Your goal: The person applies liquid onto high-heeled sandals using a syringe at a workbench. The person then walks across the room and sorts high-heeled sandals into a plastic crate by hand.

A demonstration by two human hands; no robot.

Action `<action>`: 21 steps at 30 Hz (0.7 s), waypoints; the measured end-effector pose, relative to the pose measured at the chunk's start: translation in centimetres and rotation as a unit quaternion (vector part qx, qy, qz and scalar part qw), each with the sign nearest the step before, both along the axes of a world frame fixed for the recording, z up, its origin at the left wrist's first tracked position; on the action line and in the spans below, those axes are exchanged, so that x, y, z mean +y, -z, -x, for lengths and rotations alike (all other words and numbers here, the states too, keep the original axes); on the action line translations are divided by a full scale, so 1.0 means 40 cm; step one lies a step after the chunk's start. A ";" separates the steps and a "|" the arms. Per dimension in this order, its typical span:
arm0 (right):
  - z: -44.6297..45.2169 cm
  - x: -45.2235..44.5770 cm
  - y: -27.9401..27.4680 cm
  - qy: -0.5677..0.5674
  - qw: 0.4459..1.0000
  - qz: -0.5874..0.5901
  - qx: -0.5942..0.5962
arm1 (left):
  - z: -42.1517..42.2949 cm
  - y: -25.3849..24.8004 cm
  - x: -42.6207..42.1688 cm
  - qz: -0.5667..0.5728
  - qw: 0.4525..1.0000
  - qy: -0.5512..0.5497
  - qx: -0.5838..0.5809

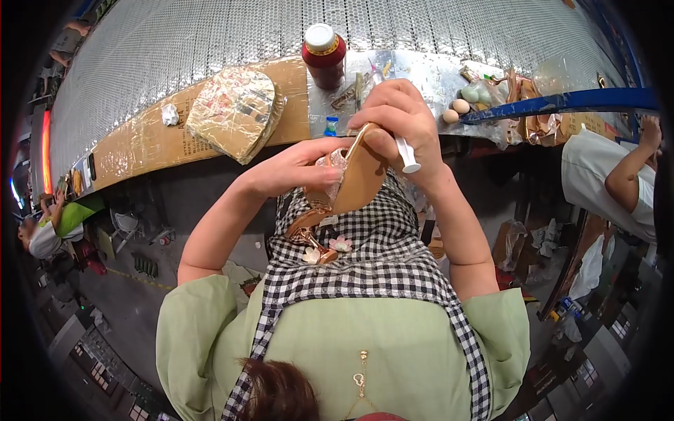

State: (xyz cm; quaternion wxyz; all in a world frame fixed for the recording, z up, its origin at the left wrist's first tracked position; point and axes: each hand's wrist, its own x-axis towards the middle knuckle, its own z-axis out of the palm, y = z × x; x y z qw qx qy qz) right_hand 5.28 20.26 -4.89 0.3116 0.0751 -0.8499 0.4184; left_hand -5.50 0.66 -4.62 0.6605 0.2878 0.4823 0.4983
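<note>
A tan-soled sandal (361, 184) is tilted up between my hands, above the checked apron on my lap. My left hand (305, 168) is closed around its glittery upper, thumb lying across the surface. At the toe end, my right hand (404, 126) pinches the sole's edge. A white plastic syringe (406, 156) runs through that same hand, its flanged end sticking out below the fingers; a pinkish tip shows beyond the knuckles. Two flower ornaments, one pink (340, 244) and one cream (312, 255), hang at the lower end near the coppery straps.
On the bench edge stand a dark red jar (326, 63) with a white lid and a small blue-green bottle (331, 126). Film-wrapped pads (235, 112) lie on cardboard (137, 158). A blue bar (562, 105) crosses at right by round beige balls (455, 110). Other people sit on both sides.
</note>
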 end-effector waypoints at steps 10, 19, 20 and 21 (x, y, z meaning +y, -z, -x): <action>0.006 0.020 0.038 0.021 1.000 0.007 0.001 | -0.007 0.020 0.023 -0.031 0.999 -0.029 0.025; 0.022 0.026 0.044 0.032 0.999 0.001 -0.036 | -0.006 -0.014 0.034 0.022 0.997 -0.066 0.018; 0.024 0.028 0.048 0.031 0.999 0.001 -0.036 | -0.011 -0.021 0.036 0.028 0.996 -0.081 0.028; 0.025 0.028 0.052 0.034 0.999 0.003 -0.034 | -0.016 -0.023 0.037 0.028 0.996 -0.082 0.028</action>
